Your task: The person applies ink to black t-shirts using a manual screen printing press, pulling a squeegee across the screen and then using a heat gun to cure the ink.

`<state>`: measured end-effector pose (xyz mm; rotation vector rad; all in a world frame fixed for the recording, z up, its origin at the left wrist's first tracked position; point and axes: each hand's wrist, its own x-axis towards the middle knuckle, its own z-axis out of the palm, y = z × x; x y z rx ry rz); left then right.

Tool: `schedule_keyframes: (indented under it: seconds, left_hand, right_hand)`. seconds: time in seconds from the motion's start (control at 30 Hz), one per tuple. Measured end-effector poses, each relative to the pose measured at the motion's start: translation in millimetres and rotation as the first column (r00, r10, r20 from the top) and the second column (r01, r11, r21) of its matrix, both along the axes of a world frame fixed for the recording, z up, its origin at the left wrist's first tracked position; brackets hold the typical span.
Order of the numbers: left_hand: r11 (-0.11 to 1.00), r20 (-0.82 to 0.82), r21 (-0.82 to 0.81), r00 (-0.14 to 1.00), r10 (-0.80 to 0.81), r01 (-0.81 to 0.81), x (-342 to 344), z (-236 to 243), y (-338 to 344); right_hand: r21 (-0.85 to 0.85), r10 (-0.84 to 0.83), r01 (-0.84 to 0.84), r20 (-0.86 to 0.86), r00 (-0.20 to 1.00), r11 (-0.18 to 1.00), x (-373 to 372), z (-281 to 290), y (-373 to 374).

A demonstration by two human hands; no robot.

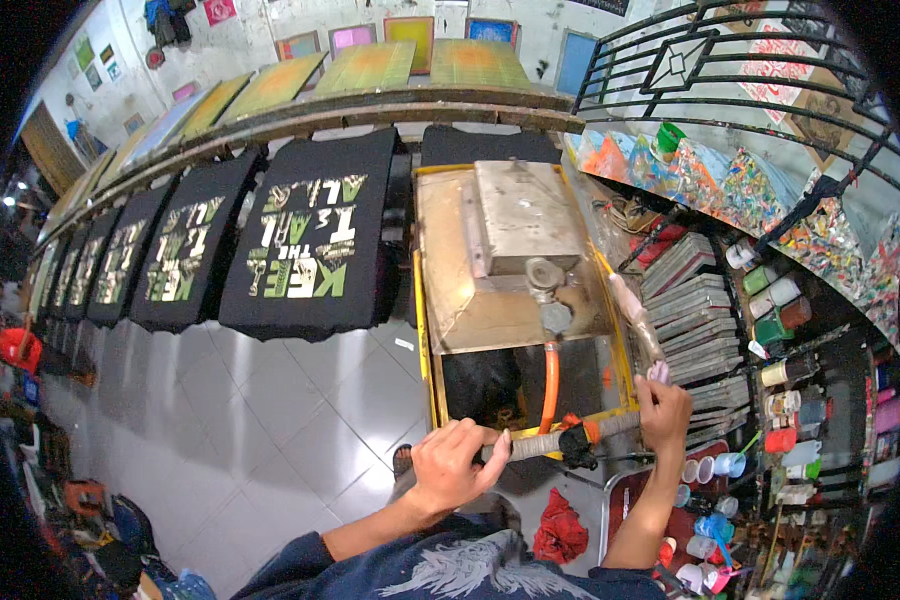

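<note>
In front of me stands a cart with a yellow metal frame (422,330), carrying a broad metal hood (470,310) with a boxy housing (525,200) on top. An orange hose (551,385) runs from a round fitting (546,280) down toward the cart's near end. My left hand (457,462) is closed around the left end of the wrapped handle bar (535,445). Closed at the bar's right end is my right hand (664,410), beside a pinkish wrapped tube (634,310) along the frame. Black wrapping (577,443) covers the bar's middle.
Black printed T-shirts (305,235) lie on a row of boards to the left. Screen frames (475,62) lean behind them. Stacked frames (690,300) and paint pots (780,293) crowd the right side. A red cloth (561,525) lies on the tiled floor (270,400) near me.
</note>
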<state>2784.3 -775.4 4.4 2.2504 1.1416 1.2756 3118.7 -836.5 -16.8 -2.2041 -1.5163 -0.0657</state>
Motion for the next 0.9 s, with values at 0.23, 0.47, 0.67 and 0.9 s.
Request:
schedule_keyframes:
  seconds: [0.23, 0.47, 0.67, 0.9]
  left_hand:
    - [0.981, 0.077, 0.037, 0.979, -0.191, 0.189, -26.6, -7.2, 20.8]
    - [0.961, 0.013, -0.017, 0.961, -0.276, 0.276, -34.7, -3.4, 30.8]
    - [0.929, -0.189, -0.025, 0.911, -0.368, 0.37, -23.2, -4.3, 14.0]
    - [0.848, -0.225, -0.059, 0.821, -0.525, 0.526, 41.5, -36.8, -16.8]
  right_hand:
    - [0.08, -0.233, 0.236, -0.047, 0.971, 0.968, -74.7, 17.0, -58.6]
    - [0.134, -0.24, 0.259, -0.142, 0.96, 0.957, -71.8, 1.3, -77.1]
    - [0.31, -0.169, 0.251, -0.268, 0.948, 0.917, -40.2, -13.7, -75.9]
    - [0.284, -0.188, 0.225, -0.151, 0.97, 0.932, 55.9, -18.0, -73.2]
